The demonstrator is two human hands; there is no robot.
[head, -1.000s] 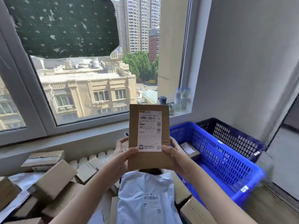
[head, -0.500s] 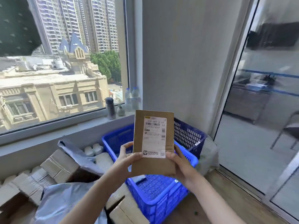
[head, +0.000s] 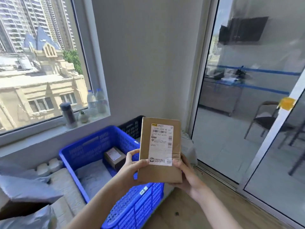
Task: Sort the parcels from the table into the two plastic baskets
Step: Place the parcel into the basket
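A flat brown cardboard parcel with a white shipping label stands upright in front of me. My left hand grips its left edge and my right hand grips its lower right edge. Below and behind it is a blue plastic basket holding a small brown box and a grey bag. A dark blue basket sits behind the blue one, mostly hidden by the parcel.
Grey mailer bags and cardboard parcels lie at the lower left. A flask and two water bottles stand on the window sill. A glass sliding door is on the right, above a wooden floor.
My view has swung right and down, away from the parcel pile to the baskets and the glass door. Both hands still hold the same parcel, now over the blue basket's right end.
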